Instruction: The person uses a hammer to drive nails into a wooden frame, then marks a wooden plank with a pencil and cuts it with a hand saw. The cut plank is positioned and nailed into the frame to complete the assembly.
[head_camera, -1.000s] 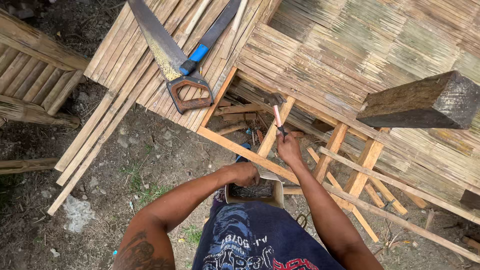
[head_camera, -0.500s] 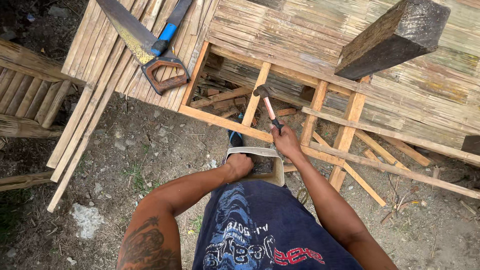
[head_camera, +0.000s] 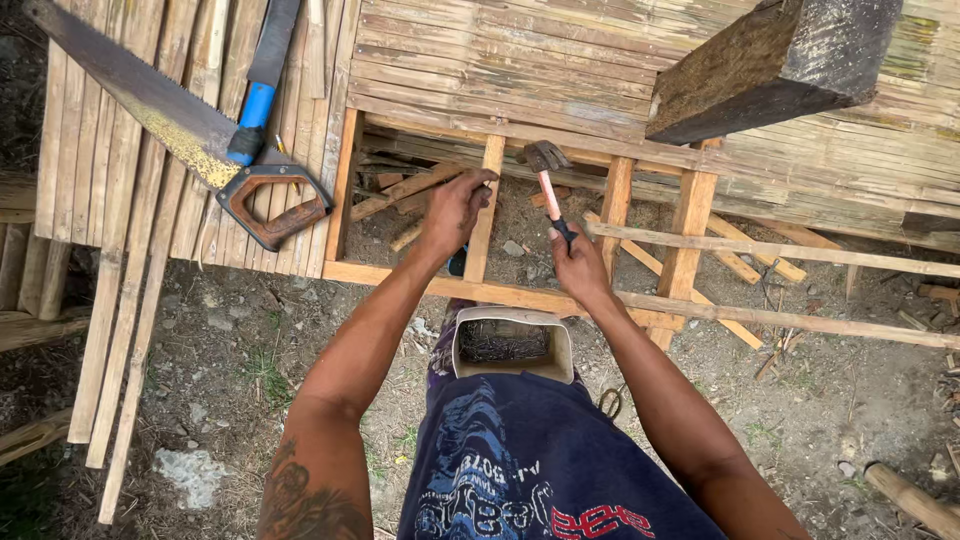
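Just right of the upright slat (head_camera: 484, 215), our right hand (head_camera: 580, 268) wraps fingers shut low on the hammer (head_camera: 549, 185) (head-heavy, stiff, best held there). Our left hand (head_camera: 453, 210) pinches closed against the slat; whether it holds a nail, we cannot tell.

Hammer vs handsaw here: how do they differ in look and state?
The hammer is gripped by the right hand and raised over the wooden frame; the handsaw lies flat and untouched on the bamboo slats. The hammer has a pinkish shaft, the handsaw a brown loop handle. The handsaw is far longer. Both are hand tools.
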